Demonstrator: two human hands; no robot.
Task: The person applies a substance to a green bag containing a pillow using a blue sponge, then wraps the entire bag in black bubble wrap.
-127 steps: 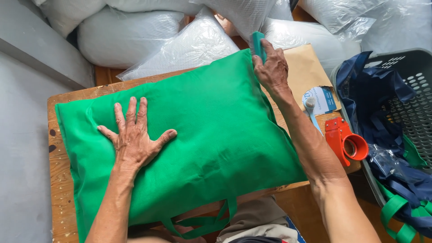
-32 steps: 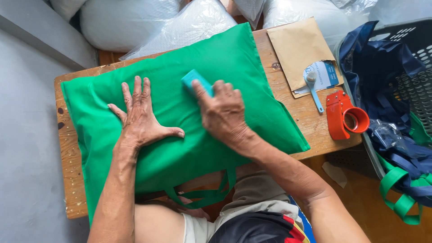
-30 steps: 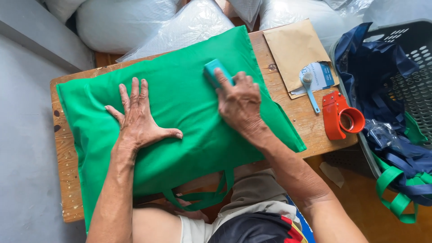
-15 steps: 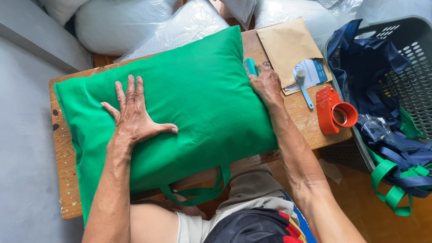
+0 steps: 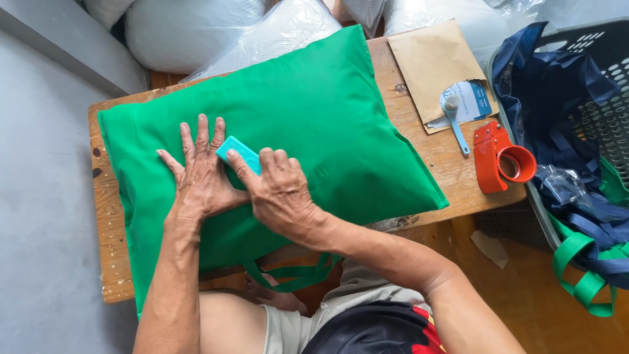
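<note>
Presently Catalogued: Green Fabric Bag and Small Teal Block, on Desk

Item 1. Green fabric bag (image 5: 314,124), lying flat and filling most of the wooden desk (image 5: 452,167), its far corner reaching the back edge and its green strap handles (image 5: 295,275) hanging off the near edge toward the person's lap. Judged light, soft and limp, a thin cloth that creases and slides easily on the wood; no fragility apparent. Best taken by the strap handles or pinched at a hem or corner; pressed flat with an open palm it should stay put.

Item 2. Small teal block (image 5: 239,154), flat and rectangular, judged rigid, light and smooth-faced. It rests on the bag left of centre. Suited to a fingertip grip along its long edges.

Hands. Left hand (image 5: 200,177) lies open, fingers spread, palm down on the bag, grasping nothing; its fingertips sit just beside the block. Right hand (image 5: 278,193) is curled over the block's near end, fingers gripping it against the cloth. Both hands touch each other at the thumbs, together over the bag's left half.

Surrounds. Brown paper envelope (image 5: 432,62) at the desk's far right corner; red tape dispenser (image 5: 501,157) at the right edge; dark plastic basket (image 5: 603,85) holding navy bags (image 5: 557,92), well apart from the hands.
</note>
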